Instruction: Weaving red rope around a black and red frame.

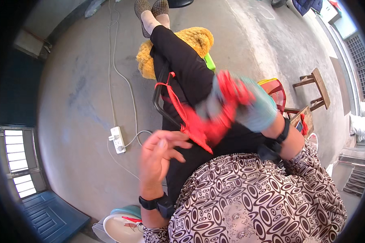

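My left hand (160,156) is bare, with its fingers apart and slightly bent, just left of a red fabric strip (196,137). It holds nothing that I can see. My right hand (251,103) wears a grey-teal glove and is closed around the bunched red strip, which covers its fingers; motion blurs this part. One thin band of the strip runs up and loops over a black metal frame (157,101), which rests against my black-trousered legs. A toothed lower edge of the strip hangs between my hands.
A yellow fluffy cloth (196,38) lies under my crossed legs. On the floor to the left is a white power strip (117,139) with trailing cables. A white basin (119,227) stands at lower left. A small wooden stool (320,89) stands at right.
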`<state>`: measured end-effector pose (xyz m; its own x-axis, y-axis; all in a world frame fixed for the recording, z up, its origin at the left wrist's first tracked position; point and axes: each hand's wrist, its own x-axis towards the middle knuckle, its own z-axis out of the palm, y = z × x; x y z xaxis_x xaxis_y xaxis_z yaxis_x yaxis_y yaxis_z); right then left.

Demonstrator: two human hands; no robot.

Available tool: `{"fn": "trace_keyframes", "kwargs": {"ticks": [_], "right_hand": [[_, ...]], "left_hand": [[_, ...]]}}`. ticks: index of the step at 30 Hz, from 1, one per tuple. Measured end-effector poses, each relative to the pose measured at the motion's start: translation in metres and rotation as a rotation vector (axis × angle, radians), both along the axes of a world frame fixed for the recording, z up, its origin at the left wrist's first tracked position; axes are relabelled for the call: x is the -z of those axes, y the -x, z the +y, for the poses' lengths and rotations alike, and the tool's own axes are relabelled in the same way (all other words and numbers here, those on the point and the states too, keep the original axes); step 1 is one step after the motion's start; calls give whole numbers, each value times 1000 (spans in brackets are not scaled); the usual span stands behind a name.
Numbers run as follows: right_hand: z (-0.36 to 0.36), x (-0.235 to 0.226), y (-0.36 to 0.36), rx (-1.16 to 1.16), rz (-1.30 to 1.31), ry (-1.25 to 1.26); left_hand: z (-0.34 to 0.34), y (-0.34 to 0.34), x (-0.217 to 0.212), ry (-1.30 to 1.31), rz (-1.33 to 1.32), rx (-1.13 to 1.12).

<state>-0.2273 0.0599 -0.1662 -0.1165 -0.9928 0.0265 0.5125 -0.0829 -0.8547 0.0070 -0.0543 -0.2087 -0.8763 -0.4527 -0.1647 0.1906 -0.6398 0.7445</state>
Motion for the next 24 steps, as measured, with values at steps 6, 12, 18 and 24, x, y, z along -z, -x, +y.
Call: {"fn": "trace_keyframes", "kwargs": {"ticks": [6, 12, 18, 24], "right_hand": [[47, -18, -4, -621, 146, 128], [4, 24, -23, -56, 518, -603], [-18, 70, -52, -119, 1237, -418], [-24, 64, -52, -155, 1206, -429]], "left_hand": [[30, -1, 15, -655, 378, -133], [46, -53, 31, -539, 35, -106], [58, -82, 39, -247, -343, -210], [50, -95, 33, -99, -232, -9]]}}
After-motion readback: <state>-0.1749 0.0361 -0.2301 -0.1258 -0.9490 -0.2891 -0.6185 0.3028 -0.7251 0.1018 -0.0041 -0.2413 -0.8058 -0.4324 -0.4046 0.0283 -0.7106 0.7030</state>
